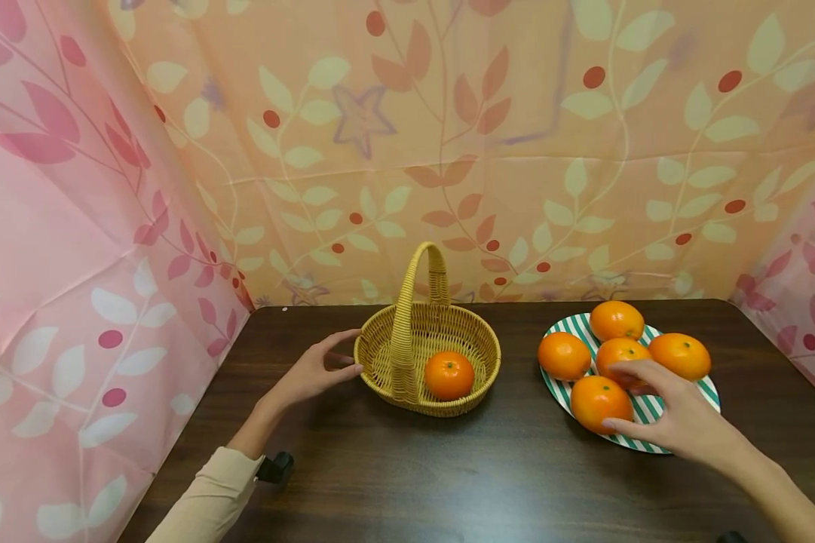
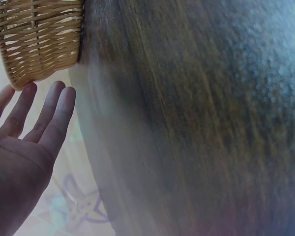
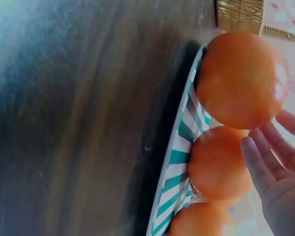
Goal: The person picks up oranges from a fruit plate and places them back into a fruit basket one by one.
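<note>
A yellow wicker basket (image 1: 485,381) with a tall arched handle stands mid-table, and one orange (image 1: 449,375) lies inside it. At its left side my left hand (image 1: 315,371) touches the rim with relaxed, spread fingers; the left wrist view shows the same hand (image 2: 27,142) palm-on, fingertips by the wicker (image 2: 42,46). My right hand (image 1: 675,415) reaches over the green-and-white striped plate (image 1: 644,407), thumb and fingers spread around the front orange (image 1: 600,405). In the right wrist view its fingertips (image 3: 255,147) are beside that large orange (image 3: 241,81), not curled round it.
Several other oranges share the plate, among them a back one (image 1: 616,320), a left one (image 1: 564,356) and a right one (image 1: 681,356). The dark wooden table (image 1: 448,475) meets a leaf-patterned curtain (image 1: 414,151) behind and pink cloth (image 1: 75,264) at the left.
</note>
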{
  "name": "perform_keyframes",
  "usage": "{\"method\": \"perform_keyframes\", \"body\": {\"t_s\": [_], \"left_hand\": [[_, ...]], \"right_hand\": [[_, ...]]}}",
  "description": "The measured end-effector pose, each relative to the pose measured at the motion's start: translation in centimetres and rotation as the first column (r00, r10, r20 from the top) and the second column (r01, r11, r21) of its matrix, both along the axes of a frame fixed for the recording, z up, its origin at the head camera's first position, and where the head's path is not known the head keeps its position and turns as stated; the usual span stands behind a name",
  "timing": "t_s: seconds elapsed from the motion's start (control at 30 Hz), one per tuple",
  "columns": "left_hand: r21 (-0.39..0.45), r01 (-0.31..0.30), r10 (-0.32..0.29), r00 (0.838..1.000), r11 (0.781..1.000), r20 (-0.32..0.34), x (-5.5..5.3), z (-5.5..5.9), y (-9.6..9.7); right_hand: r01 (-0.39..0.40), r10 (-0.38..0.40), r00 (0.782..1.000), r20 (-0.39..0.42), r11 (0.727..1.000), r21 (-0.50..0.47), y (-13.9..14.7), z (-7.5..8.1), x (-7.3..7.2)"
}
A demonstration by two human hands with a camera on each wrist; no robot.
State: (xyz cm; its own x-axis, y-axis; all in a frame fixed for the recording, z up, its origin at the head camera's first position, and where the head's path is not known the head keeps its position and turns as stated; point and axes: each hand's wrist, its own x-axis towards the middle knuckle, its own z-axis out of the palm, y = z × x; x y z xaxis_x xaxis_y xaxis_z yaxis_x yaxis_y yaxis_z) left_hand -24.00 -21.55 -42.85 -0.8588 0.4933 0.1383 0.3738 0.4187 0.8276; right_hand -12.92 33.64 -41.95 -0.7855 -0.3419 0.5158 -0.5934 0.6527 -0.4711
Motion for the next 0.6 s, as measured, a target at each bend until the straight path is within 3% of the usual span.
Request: {"method": "perform_keyframes", "body": {"t_s": [0.17,0.4,0.6], "left_hand": [[-0.001,0.000,0.000,1.000,1.000,0.000,0.06,0.07,0.06],[0.003,0.000,0.000,1.000,1.000,-0.004,0.07,0.05,0.06],[0.001,-0.004,0.004,1.000,1.000,0.000,-0.02,-0.03,0.03]], "right_hand": [[0.015,-0.015,1.000,0.005,0.999,0.031,-0.47,-0.32,0.13],[0.044,-0.037,0.997,-0.063,0.992,0.115,-0.68,-0.84,-0.09],[0.028,-0.019,0.997,-0.073,0.992,0.122,-0.77,-0.62,-0.20]]}}
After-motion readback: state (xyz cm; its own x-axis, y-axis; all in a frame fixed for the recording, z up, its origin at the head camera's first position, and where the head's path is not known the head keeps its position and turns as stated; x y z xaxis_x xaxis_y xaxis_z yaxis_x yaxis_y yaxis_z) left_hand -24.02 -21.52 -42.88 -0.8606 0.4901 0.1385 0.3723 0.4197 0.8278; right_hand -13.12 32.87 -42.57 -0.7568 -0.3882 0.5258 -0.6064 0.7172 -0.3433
